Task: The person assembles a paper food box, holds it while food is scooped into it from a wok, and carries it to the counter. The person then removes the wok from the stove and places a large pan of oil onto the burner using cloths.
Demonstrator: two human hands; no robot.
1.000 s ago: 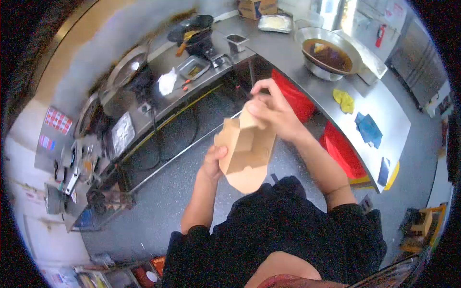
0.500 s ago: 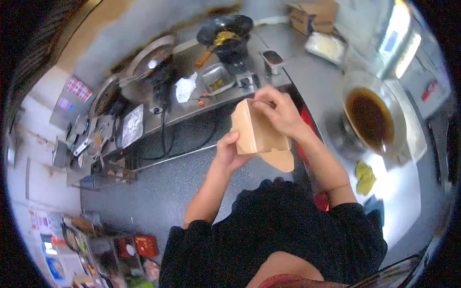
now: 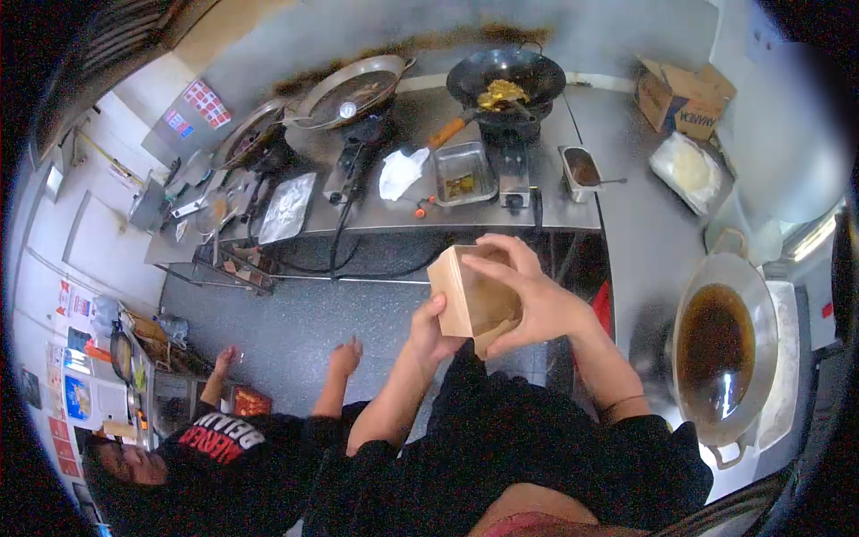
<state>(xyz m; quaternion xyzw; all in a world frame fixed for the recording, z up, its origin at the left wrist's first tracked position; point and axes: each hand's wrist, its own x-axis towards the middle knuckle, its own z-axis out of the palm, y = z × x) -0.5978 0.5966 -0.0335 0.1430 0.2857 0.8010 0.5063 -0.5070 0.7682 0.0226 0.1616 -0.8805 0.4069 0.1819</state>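
Observation:
A brown cardboard takeaway box (image 3: 455,288) is held up in front of my chest. Its open side faces right and its inside shows. My left hand (image 3: 433,331) grips it from the lower left, with the thumb on the outer wall. Across the open side spans my right hand (image 3: 548,302), its fingers at the top edge and its thumb by the lower flap. Beyond the box stands the counter (image 3: 376,215), with a clear tray (image 3: 474,162) of some dark yellowish food and a white crumpled cloth or paper (image 3: 403,174) on it.
A black wok (image 3: 467,88) with yellow food sits on a burner, other pans (image 3: 344,94) to its left. On the right are a large pan of brown liquid (image 3: 716,349), a sauce container (image 3: 582,168) and a cardboard carton (image 3: 684,100). Another person (image 3: 242,465) is at lower left.
My right hand has opened wider across the box, its thumb now lower, and the lower flap is mostly tucked or hidden. The view has shifted, and another person has come into sight at lower left.

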